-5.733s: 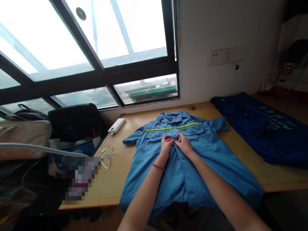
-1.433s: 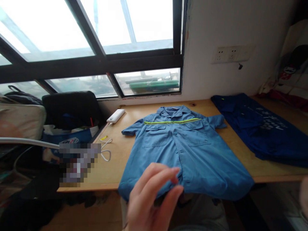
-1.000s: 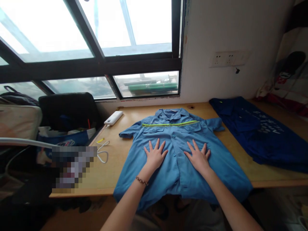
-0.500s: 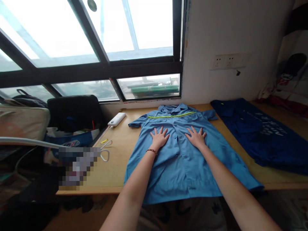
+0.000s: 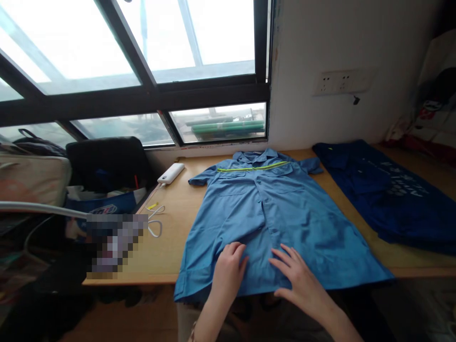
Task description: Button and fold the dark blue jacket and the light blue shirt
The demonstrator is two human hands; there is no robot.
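Daylight from a wide, dark-framed window (image 5: 142, 57) falls on a pale wooden surface (image 5: 167, 247) set against a white wall with a row of sockets (image 5: 342, 81).

From the head camera, a light blue shirt (image 5: 278, 204) lies front up and buttoned in the middle of that surface. Its collar points to the window, its short sleeves are spread to either side, and its hem reaches the near edge. The cloth looks like a stiff woven workwear fabric, with soft creases below the chest pockets and a yellow-green reflective stripe (image 5: 252, 167) across the chest.

The left hand (image 5: 228, 270) and right hand (image 5: 299, 280) both rest palm down on the lower front, one on each side of the button line. The fingers are loosely spread and grip nothing. This flat contact seems to press the fabric down, not lift it.

A dark blue garment (image 5: 384, 190) with pale printing lies spread to the right, just apart from the shirt. To the left, well apart from the hands, are a glossy white power bank (image 5: 171, 173) and its looped cable (image 5: 155, 223), beside a black bag (image 5: 107, 161).
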